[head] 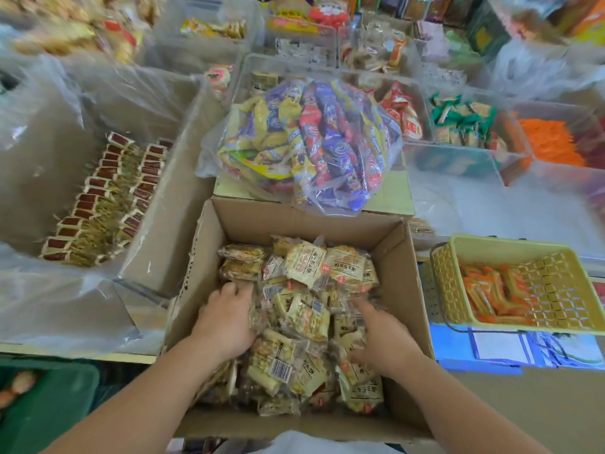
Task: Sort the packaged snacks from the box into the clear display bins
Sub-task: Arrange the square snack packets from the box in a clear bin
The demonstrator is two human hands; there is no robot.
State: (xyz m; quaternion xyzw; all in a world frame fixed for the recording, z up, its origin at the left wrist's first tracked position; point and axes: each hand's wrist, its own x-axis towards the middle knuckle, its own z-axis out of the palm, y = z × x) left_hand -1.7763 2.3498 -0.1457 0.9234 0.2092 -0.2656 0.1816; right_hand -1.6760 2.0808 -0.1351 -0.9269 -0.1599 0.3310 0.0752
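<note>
An open cardboard box (397, 253) sits right in front of me, filled with several small cream-and-yellow snack packets (306, 263). Both hands are down inside it. My left hand (226, 319) presses into the pile on the left side, fingers curled among packets. My right hand (381, 335) lies on the right side of the pile, fingers spread and digging in. Whether either hand has closed around a packet is hidden by the pile. A clear display bin (183, 178) at left holds rows of red-ended snack sticks (108, 194).
A clear bag of blue, red and yellow snacks (307, 142) lies just behind the box. A yellow basket (510, 250) with orange packets stands at right. More clear bins of snacks (465, 126) fill the back. A green crate (49, 404) is at lower left.
</note>
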